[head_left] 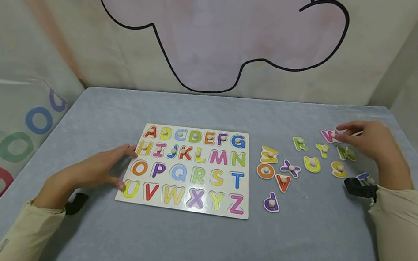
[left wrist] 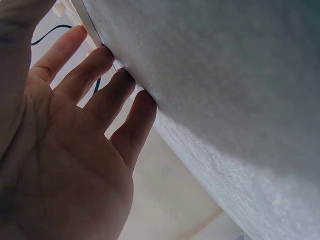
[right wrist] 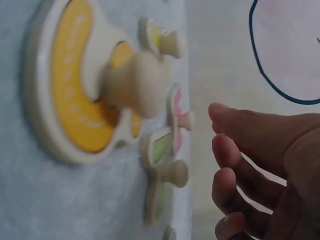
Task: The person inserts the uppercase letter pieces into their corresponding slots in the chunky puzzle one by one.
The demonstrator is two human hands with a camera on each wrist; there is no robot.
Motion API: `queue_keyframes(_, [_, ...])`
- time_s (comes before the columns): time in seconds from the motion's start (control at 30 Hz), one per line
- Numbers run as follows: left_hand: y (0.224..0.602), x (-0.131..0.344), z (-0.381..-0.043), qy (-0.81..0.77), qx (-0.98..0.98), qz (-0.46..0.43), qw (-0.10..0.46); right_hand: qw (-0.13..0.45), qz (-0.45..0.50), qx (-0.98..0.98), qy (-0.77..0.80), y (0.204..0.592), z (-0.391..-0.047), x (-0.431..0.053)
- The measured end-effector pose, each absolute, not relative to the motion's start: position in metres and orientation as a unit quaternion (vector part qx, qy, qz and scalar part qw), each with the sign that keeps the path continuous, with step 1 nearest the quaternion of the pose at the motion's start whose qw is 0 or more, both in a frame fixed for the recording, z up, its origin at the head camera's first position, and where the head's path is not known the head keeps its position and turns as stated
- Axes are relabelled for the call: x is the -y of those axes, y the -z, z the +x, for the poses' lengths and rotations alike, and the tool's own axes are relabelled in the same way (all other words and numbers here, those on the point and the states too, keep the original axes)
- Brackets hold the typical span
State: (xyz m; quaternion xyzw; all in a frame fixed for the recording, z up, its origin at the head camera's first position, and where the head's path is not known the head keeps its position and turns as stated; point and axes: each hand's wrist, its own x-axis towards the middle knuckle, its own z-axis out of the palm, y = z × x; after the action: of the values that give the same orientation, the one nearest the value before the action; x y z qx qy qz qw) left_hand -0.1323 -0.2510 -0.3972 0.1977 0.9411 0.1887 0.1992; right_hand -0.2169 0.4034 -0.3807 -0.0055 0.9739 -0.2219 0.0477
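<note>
A white alphabet puzzle board (head_left: 207,187) lies flat on the cloth-covered table, with knobbed letters seated in its upper rows. My left hand (head_left: 95,171) touches the board's left edge, thumb low and fingers higher up; in the left wrist view, extended fingertips (left wrist: 146,98) meet the edge. At the far right, my right hand (head_left: 372,138) hovers by a pink letter piece (head_left: 327,135) with a wooden knob. The right wrist view shows a gap between that pink piece (right wrist: 177,120) and the bent fingers, which hold nothing. A green letter piece (head_left: 346,153) lies just below this hand.
Several loose knobbed letters spread right of the board, among them a yellow S (head_left: 338,169), yellow U (head_left: 311,163), red V (head_left: 282,183) and purple P (head_left: 272,202). A blue T (head_left: 364,176) lies beside the right wrist's black camera (head_left: 359,188). A fabric backdrop (head_left: 206,36) stands behind the table.
</note>
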Motion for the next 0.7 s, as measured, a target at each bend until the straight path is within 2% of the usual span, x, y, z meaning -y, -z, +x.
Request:
queue_keyframes(0.23, [0.396,0.253,-0.133,-0.195,-0.938,0.207,0.197,0.09,0.014,-0.973,0.21,0.388,-0.218,-0.401])
queue_keyframes(0.7, [0.397,0.252,-0.133,-0.203,-0.936,0.208,0.199,0.082,0.022,-0.976,0.2,0.391,-0.214,-0.396])
